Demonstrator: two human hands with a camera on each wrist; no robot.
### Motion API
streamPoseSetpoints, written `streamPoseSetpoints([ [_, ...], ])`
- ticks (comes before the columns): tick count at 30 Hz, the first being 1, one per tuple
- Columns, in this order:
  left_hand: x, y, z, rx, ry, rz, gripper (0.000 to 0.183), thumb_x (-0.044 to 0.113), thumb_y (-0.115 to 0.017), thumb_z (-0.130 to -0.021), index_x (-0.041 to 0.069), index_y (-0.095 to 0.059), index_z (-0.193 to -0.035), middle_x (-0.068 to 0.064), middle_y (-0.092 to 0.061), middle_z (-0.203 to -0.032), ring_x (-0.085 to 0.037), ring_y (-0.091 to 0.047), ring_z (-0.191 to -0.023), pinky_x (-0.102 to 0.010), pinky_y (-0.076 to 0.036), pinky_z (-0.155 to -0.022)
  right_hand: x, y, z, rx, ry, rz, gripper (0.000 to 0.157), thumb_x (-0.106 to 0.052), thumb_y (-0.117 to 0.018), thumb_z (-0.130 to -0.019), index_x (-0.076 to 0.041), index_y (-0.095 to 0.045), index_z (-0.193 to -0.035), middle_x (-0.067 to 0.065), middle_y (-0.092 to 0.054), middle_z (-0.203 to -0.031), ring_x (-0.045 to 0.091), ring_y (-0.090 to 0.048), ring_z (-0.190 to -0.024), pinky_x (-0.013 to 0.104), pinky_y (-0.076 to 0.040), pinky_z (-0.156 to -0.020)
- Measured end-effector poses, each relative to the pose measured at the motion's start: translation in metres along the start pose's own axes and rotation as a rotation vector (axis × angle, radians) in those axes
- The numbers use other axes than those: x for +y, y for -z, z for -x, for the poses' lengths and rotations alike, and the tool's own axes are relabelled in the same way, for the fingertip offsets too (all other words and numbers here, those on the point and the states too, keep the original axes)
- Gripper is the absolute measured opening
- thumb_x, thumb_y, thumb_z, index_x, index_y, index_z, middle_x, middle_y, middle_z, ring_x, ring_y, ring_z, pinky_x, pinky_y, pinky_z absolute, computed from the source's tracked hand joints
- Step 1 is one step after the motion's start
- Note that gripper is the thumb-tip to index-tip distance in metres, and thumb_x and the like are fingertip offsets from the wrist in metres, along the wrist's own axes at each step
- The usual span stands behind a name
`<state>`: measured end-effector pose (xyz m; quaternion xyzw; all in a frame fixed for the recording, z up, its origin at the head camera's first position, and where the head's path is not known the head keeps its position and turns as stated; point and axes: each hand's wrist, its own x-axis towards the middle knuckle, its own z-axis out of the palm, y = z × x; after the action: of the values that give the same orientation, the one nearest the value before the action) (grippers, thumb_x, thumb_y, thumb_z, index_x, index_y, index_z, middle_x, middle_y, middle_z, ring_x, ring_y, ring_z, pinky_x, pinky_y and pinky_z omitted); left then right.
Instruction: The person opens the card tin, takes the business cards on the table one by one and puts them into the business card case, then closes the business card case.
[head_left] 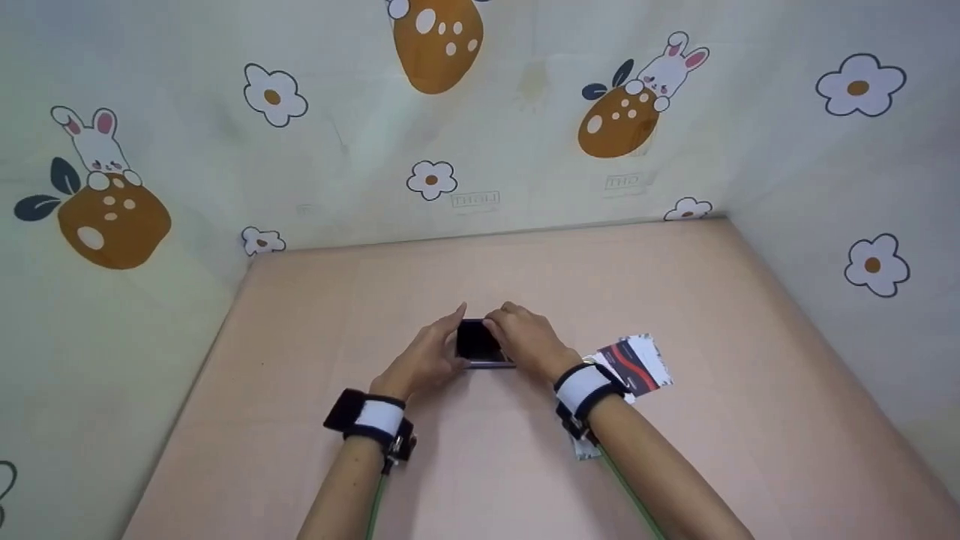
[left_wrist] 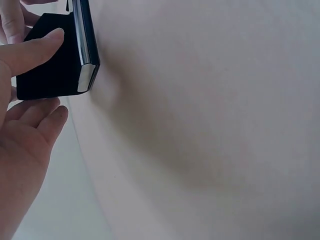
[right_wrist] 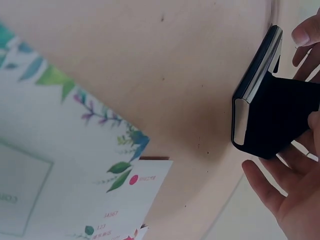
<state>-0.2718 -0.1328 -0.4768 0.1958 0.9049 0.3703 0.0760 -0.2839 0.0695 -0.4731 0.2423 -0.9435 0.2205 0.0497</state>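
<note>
A black card case [head_left: 478,343] with a silvery metal frame is held between both hands, over the middle of the table. In both wrist views its black flap [left_wrist: 50,75] stands out at an angle from the metal-edged body [right_wrist: 252,82]. The left hand [head_left: 426,358] grips the left end, thumb lying on the black flap and fingers behind it. At the other end the right hand [head_left: 531,341] holds the case, with its thumb at the flap's edge and fingers around the back. The inside of the case is mostly hidden.
Several printed cards lie on the pink table [head_left: 300,315] to the right: a dark one with a red stripe [head_left: 631,367] and white ones with leaf patterns [right_wrist: 65,145], partly under the right forearm. Patterned cloth walls [head_left: 525,127] enclose the table. Both wrists wear strapped cameras with green cables.
</note>
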Motion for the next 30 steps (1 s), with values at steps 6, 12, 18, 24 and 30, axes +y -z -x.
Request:
streamPoseSetpoints([
  [6, -0.002, -0.004, -0.002, 0.001, -0.007, 0.001, 0.097, 0.002, -0.076, -0.083, 0.006, -0.017, -0.16, -0.019, -0.029, -0.163, -0.035, -0.028, -0.152, -0.046, -0.023, -0.126, 0.002, -0.005, -0.003, 0.083, -0.071, 0.012, 0.034, -0.029, -0.049, -0.106, -0.005, -0.073, -0.111, 0.01, -0.061, -0.109, 0.025, -0.063, -0.103, 0.04, -0.058, -0.086],
  [12, -0.005, -0.007, -0.006, 0.007, 0.003, 0.025, 0.106, 0.004, -0.08, -0.081, 0.007, -0.011, -0.161, -0.021, -0.027, -0.163, -0.036, -0.027, -0.152, -0.047, -0.022, -0.126, 0.003, -0.012, -0.004, 0.165, -0.08, -0.036, 0.03, -0.021, -0.051, -0.105, -0.001, -0.071, -0.114, 0.011, -0.058, -0.107, 0.024, -0.061, -0.101, 0.038, -0.057, -0.087],
  [18, -0.006, -0.009, -0.012, -0.007, 0.01, 0.056, 0.114, 0.005, -0.082, -0.079, 0.012, -0.005, -0.162, -0.017, -0.024, -0.165, -0.032, -0.024, -0.154, -0.045, -0.021, -0.127, 0.01, -0.013, 0.001, 0.241, -0.016, -0.032, 0.026, -0.005, -0.056, -0.099, 0.003, -0.065, -0.122, 0.015, -0.058, -0.112, 0.027, -0.062, -0.102, 0.036, -0.057, -0.09],
  [24, -0.009, -0.009, -0.018, 0.001, 0.043, 0.097, 0.122, 0.007, -0.086, -0.076, 0.017, 0.0, -0.162, -0.015, -0.019, -0.166, -0.03, -0.022, -0.154, -0.044, -0.02, -0.127, 0.014, -0.011, 0.006, 0.198, -0.013, -0.038, 0.047, 0.009, -0.054, -0.088, 0.003, -0.055, -0.135, 0.016, -0.055, -0.123, 0.029, -0.059, -0.113, 0.037, -0.054, -0.097],
  [30, -0.013, -0.011, -0.022, 0.013, 0.047, 0.203, 0.126, 0.01, -0.088, -0.074, 0.017, 0.001, -0.162, -0.018, -0.02, -0.166, -0.032, -0.02, -0.155, -0.048, -0.018, -0.127, 0.014, -0.011, 0.01, 0.174, -0.047, -0.061, 0.049, 0.009, -0.055, -0.086, 0.002, -0.056, -0.135, 0.015, -0.056, -0.123, 0.029, -0.058, -0.117, 0.038, -0.052, -0.102],
])
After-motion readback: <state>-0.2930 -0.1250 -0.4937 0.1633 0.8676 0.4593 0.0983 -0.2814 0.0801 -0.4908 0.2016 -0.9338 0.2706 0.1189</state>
